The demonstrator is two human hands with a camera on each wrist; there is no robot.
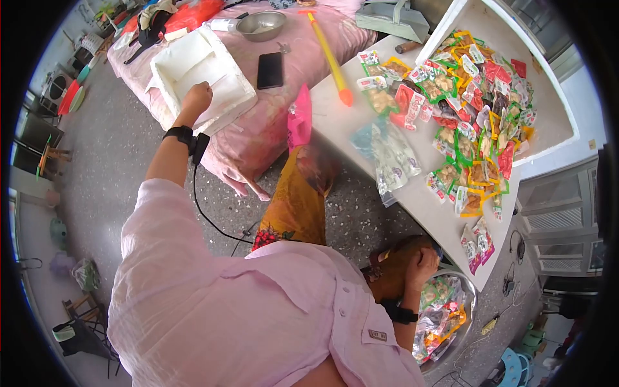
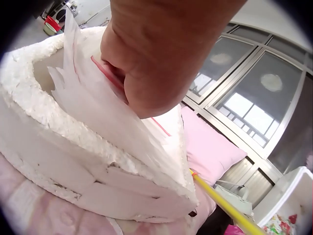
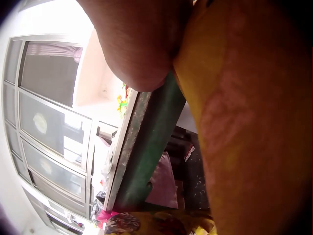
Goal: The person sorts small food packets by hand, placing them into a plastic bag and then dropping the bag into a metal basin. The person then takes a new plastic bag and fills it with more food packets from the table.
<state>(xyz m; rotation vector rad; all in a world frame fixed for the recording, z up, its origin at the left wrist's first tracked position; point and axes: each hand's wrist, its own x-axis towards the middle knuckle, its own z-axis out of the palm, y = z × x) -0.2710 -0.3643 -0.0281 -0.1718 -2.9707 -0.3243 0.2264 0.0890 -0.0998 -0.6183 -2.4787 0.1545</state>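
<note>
**Bag drawn from foam box beside a table of snacks**

A person in a pink shirt leans over to a bed (image 1: 258,138), the left hand (image 1: 196,97) inside a white foam box (image 1: 238,87) that sits on the pink cover beside a phone (image 1: 269,69). The left wrist view shows that hand's grip clamped on a sheaf of thin plastic bags (image 2: 98,112), which stand up against the box's near wall and are not yet clear of its rim. The right hand (image 1: 422,261) rests low against a knee (image 1: 390,267) at the edge of the table (image 1: 335,109); whether its grip is apart or together cannot be told. Snack packets (image 1: 477,129) cover much of the table, and more lie in a metal basin (image 1: 474,303) on the floor under that hand. The step in hand appears to be taking a bag from the box. The next move calls for a straight lift over the crumbling foam wall, with a pinch tight enough that the slippery film does not slide out or snag
</note>
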